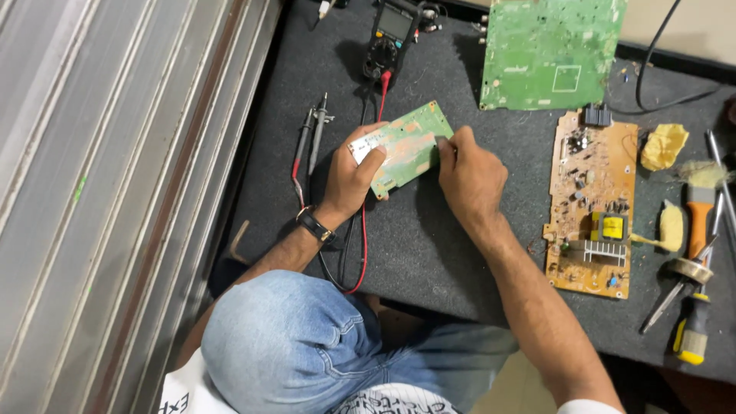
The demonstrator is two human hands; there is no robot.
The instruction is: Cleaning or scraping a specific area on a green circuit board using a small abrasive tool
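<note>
Both hands are on the small green board [405, 147] near the middle of the frame, just above centre. The left hand [349, 180] has its fingers curled around the board's left end, thumb laid across the top face and the rest tucked underneath, so it's a proper pinch grip with the board tilted up off the mat. The right hand [469, 175] comes in from the right with its fingertips bunched together and pressed against the board's right edge; can't tell if there's anything tiny between them. There's a dark wristwatch [315, 225] on the left wrist. Under everything is a dark grey mat [429, 245] covering the bench. Just left of the left hand lie two probes [313, 134], and their red and black leads [360, 245] loop down under the wrist and run up to a black multimeter [391, 34] at the top of the frame. Top right of that sits a big green circuit board [548, 50] flat on the mat. On the right side is a tan circuit board [594, 203] with a yellow transformer on it, well apart from the hands. Further right: yellow sponge bits [664, 146], a brush with an orange handle [699, 211] and a screwdriver [692, 333] in the lower right. Blue jeans [291, 337] fill the bottom centre, and a corrugated metal shutter [107, 192] takes up the whole left.
</note>
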